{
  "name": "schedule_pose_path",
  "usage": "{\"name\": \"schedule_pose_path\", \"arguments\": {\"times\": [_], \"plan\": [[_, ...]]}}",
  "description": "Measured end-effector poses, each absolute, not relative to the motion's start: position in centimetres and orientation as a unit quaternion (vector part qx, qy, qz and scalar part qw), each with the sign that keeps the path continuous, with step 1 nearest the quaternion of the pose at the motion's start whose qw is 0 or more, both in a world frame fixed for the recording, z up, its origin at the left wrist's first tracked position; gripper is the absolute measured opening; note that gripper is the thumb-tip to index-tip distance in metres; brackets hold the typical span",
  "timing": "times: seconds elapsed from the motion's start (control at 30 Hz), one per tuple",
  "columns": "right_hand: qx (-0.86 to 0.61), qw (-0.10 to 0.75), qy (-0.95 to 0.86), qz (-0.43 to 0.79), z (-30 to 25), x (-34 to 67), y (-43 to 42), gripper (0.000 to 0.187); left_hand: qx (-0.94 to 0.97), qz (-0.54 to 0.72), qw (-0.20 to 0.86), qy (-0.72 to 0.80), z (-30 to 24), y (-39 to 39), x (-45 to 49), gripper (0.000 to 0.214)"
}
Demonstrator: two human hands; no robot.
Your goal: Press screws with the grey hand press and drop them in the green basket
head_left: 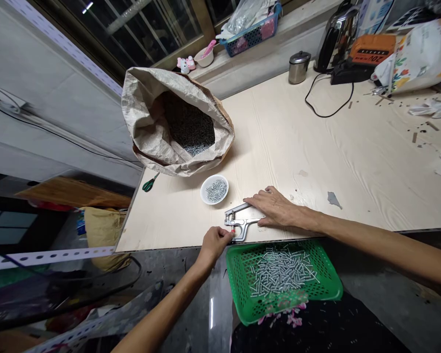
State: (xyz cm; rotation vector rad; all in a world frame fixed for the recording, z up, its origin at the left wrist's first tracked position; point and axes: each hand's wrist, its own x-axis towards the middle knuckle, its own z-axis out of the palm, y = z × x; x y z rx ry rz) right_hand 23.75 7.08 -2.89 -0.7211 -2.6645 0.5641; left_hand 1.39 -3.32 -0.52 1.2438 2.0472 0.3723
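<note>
My right hand (279, 208) is wrapped around the two handles of silver hand-press pliers (244, 224), which lie near the front edge of the table. The pliers have a spring and a small red part at the jaw. My left hand (215, 242) is pinched closed right at that jaw; what its fingertips hold is too small and covered to make out. Just beyond the pliers stands a white bowl (203, 195) with many small silver metal pins. Below the table edge, a green plastic basket (238, 296) rests at my lap, heaped with similar silver pieces.
A large open paper sack (185, 167) of dark metal pieces stands at the back left, with green-handled scissors (149, 185) beside it. Farther back are a metal canister (299, 71), a kettle (336, 39), an orange battery box (373, 47) and a cable (329, 116).
</note>
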Motion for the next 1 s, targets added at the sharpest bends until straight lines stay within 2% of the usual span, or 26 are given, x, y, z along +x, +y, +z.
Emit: {"name": "schedule_pose_path", "arguments": {"times": [0.1, 0.17, 0.23, 0.33, 0.47, 0.53, 0.63, 0.77, 0.97, 1.0], "plan": [[-0.246, 0.168, -0.93, 0.215, -2.9, 23.7, 6.7, 0.061, 0.637, 0.17, 0.176, 0.731, -0.3, -3.5, 2.6, 0.021], [-0.244, 0.175, -0.927, 0.223, -2.9, 23.7, 6.3, 0.062, 0.725, 0.168, 0.127, 0.655, -0.4, -2.7, 3.6, 0.032], [-0.251, 0.182, -0.925, 0.219, -3.0, 23.7, 6.0, 0.065, 0.793, 0.129, 0.127, 0.582, -0.5, -1.3, 4.3, 0.046], [-0.275, 0.173, -0.924, 0.2, -2.8, 24.0, 5.6, 0.071, 0.847, 0.05, 0.154, 0.506, -0.6, 1.2, 4.7, 0.054], [-0.339, 0.119, -0.917, 0.172, -1.6, 24.7, 5.4, 0.058, 0.865, -0.034, 0.144, 0.479, -0.2, 3.1, 4.9, 0.064], [-0.356, 0.097, -0.917, 0.154, -1.2, 25.0, 5.3, 0.05, 0.871, -0.049, 0.139, 0.468, 0.1, 3.4, 5.2, 0.059], [-0.359, 0.097, -0.921, 0.118, -1.6, 25.0, 5.0, 0.039, 0.88, -0.02, 0.159, 0.446, 0.2, 3.4, 5.7, 0.042], [-0.356, 0.099, -0.925, 0.089, -3.3, 24.4, 4.4, 0.006, 0.873, 0.023, 0.182, 0.452, -0.7, 3.1, 5.9, 0.016], [-0.35, 0.081, -0.929, 0.089, -3.5, 24.3, 4.3, 0.01, 0.86, 0.045, 0.173, 0.478, -1.4, 2.2, 6.2, 0.014], [-0.352, 0.081, -0.928, 0.09, -3.1, 24.6, 4.4, 0.016, 0.857, 0.059, 0.167, 0.484, -1.2, 1.8, 6.1, 0.018]]}}
